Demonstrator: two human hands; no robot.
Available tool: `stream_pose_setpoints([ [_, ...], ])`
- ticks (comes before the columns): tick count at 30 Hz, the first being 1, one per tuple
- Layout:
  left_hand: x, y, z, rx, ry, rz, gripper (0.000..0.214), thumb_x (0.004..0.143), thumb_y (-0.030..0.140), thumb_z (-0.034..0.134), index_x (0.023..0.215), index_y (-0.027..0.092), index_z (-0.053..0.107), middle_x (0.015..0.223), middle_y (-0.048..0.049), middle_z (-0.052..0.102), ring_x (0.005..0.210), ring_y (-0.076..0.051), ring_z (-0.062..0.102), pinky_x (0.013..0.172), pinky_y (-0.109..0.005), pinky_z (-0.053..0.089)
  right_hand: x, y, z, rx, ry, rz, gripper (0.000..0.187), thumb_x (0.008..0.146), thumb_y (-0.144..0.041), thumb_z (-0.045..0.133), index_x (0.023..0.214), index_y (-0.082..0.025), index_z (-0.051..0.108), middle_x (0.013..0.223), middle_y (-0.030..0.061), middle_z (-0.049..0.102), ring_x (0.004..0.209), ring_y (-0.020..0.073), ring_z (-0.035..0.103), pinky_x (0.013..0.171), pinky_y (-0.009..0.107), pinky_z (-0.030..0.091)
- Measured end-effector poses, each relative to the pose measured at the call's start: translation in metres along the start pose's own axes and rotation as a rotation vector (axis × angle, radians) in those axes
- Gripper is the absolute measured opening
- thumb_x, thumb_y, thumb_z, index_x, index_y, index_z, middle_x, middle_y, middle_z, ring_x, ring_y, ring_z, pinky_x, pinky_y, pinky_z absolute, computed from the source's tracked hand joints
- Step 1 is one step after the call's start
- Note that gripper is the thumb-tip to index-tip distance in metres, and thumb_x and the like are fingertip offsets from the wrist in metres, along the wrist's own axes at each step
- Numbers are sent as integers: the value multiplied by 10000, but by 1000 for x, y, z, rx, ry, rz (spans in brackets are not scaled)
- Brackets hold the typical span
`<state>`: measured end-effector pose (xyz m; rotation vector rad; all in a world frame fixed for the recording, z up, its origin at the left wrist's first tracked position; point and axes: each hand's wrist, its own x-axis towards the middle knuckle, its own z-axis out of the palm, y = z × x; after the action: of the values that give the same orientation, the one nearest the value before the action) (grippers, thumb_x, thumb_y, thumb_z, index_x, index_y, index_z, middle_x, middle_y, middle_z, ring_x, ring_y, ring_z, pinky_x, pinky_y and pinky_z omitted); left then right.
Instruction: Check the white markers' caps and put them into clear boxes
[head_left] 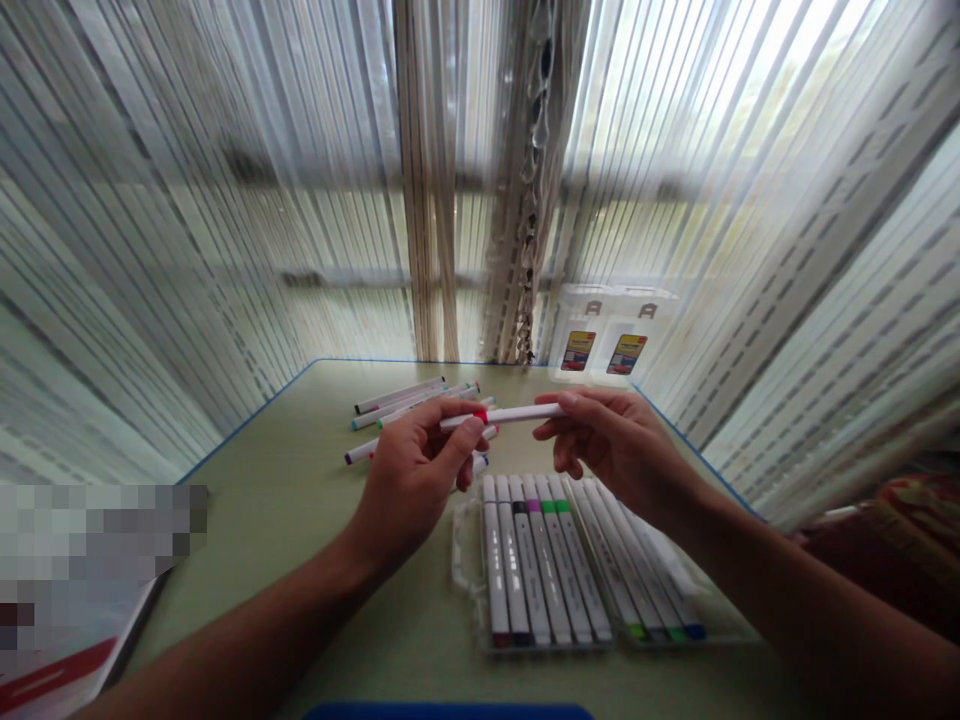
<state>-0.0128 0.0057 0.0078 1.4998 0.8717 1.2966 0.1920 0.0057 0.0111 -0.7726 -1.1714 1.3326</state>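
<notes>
A white marker with a red band (517, 413) is held level between my two hands, above the table. My left hand (427, 455) pinches it near the red band, at its left end. Fingers of my right hand (607, 435) grip the other end. Below them lies a clear plastic marker case (466, 560), filled with a row of white markers (536, 570), some with black, purple or green bands. Behind my left hand several loose markers (397, 397) lie in a scattered pile, partly hidden by the hand.
Two clear case lids with colourful labels (604, 340) stand at the table's far right edge. The green table (247, 500) has a blue rim. String curtains (450, 200) hang behind it. A partly blurred-out flat item (82, 640) lies at the lower left.
</notes>
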Motion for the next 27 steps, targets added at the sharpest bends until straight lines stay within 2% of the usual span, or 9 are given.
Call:
stream_pose_setpoints([
  [9,1,-3,-1,40,-36,11,206,850,271,694,958,96,694,682,-20,680,472,-63,536,441,-163,440,-2,4,1,-37,-72,21,222,828,-336,760,910,-130,776,734,83,768,463,136,679,397,190,497],
  [20,-2,-3,-1,47,-96,-49,206,782,277,768,883,105,716,629,-13,672,465,-65,536,428,-146,428,-6,4,5,-165,-148,50,235,803,-326,789,952,-144,789,703,63,755,488,133,697,419,175,525],
  [27,-5,-1,1,169,-162,-28,151,751,180,771,887,120,749,627,14,645,500,-69,537,457,-144,424,-9,3,9,-312,-142,90,261,709,-331,854,851,-124,783,643,51,725,468,129,671,328,136,415],
])
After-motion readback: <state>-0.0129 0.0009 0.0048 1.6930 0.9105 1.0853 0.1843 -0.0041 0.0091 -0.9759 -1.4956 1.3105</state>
